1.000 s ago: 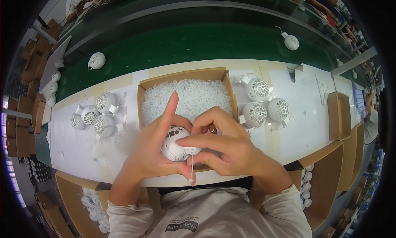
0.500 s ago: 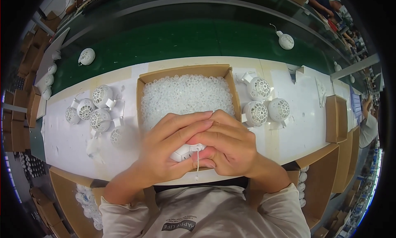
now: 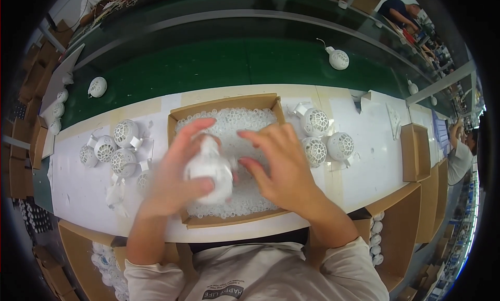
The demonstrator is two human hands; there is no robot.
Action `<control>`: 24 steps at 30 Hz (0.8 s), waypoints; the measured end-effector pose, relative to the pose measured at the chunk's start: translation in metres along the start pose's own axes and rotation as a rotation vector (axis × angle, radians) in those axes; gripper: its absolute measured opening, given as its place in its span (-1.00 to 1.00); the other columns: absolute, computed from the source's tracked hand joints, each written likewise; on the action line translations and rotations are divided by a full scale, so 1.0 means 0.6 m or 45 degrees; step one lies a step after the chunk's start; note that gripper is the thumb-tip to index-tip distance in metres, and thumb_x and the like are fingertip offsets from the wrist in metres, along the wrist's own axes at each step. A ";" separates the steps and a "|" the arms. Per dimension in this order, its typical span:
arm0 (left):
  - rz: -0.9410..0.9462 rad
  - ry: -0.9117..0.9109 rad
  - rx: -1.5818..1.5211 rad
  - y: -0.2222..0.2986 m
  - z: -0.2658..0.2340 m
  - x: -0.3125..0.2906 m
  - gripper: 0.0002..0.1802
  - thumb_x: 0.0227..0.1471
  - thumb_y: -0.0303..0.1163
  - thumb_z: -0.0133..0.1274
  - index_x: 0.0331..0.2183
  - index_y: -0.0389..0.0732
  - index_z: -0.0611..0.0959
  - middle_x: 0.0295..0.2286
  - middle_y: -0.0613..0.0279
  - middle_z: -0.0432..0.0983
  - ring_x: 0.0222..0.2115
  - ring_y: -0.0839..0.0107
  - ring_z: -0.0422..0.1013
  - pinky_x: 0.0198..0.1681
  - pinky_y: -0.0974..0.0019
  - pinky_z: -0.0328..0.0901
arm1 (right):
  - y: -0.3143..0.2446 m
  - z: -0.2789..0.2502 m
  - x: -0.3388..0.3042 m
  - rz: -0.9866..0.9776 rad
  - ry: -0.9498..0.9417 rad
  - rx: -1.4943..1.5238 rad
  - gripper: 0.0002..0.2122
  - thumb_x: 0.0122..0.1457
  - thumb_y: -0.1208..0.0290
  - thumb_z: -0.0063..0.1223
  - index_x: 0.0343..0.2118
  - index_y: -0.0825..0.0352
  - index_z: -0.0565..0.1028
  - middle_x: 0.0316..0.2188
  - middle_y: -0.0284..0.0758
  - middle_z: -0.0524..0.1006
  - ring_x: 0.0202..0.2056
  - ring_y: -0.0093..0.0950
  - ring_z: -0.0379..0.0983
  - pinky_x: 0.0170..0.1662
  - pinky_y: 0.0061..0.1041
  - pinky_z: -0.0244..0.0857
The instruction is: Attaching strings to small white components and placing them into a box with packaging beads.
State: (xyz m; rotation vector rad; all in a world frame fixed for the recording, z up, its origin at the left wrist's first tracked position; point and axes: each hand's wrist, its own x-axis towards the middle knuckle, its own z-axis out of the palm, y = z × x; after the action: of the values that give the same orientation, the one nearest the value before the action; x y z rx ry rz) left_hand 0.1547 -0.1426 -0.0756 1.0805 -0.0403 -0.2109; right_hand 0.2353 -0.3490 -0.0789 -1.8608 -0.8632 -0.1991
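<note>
My left hand (image 3: 177, 170) grips a white round plastic housing (image 3: 211, 176) with a narrow neck at its top, blurred by motion. Its fingers wrap the far side and the thumb lies across the near face. Just to the right, my right hand (image 3: 278, 168) has its thumb and fingers spread apart, with nothing seen between them. Both hands are above an open cardboard box (image 3: 229, 221) full of small clear plastic rings (image 3: 245, 201). Whether a ring sits on the held housing cannot be made out.
Similar lattice-faced white housings lie in a left group (image 3: 123, 162) and a right group (image 3: 314, 122) on the white table (image 3: 364, 181). Beyond runs a green conveyor belt (image 3: 208, 64) carrying another housing (image 3: 338, 59). Cartons (image 3: 401, 233) flank me below. Co-workers (image 3: 398, 13) appear at upper right.
My hands were clasped together around the housing; now they have parted. The left keeps the housing, turned neck up, and the right has let go and opened. The view has shifted slightly.
</note>
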 end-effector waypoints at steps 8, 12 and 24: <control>0.645 0.406 0.976 -0.013 -0.005 0.020 -0.54 -0.03 -0.52 0.17 -0.04 -0.22 0.49 -0.15 0.19 0.47 -0.13 0.39 0.41 -0.03 0.35 0.29 | 0.020 0.008 -0.017 -0.165 -0.265 -0.610 -0.83 -0.11 0.52 0.31 -0.40 0.32 0.59 -0.43 -0.38 0.47 -0.31 -0.30 0.34 -0.17 -0.37 0.26; 0.713 0.659 0.939 -0.016 -0.006 0.017 -0.63 -0.02 -0.55 0.15 -0.11 -0.25 0.55 -0.22 0.17 0.51 -0.18 0.36 0.43 -0.06 0.34 0.29 | 0.025 0.002 -0.022 -0.141 -0.305 -0.485 -0.86 -0.10 0.59 0.29 -0.43 0.33 0.58 -0.46 -0.39 0.49 -0.32 -0.31 0.34 -0.21 -0.39 0.29; 1.014 0.577 1.298 -0.015 -0.012 0.027 -0.70 -0.08 -0.62 0.14 -0.21 -0.25 0.60 -0.29 0.09 0.53 -0.26 0.28 0.45 -0.13 0.33 0.30 | 0.019 -0.019 0.000 0.053 -0.245 0.041 -0.84 0.02 0.72 0.22 -0.32 0.39 0.55 -0.40 -0.27 0.59 -0.34 -0.37 0.54 -0.31 -0.50 0.44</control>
State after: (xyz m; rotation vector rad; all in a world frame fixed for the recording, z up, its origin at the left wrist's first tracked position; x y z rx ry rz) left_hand 0.1703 -0.1433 -0.0879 2.0009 -0.1785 0.8676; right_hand 0.2454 -0.3614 -0.0824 -1.8876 -0.9516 0.0198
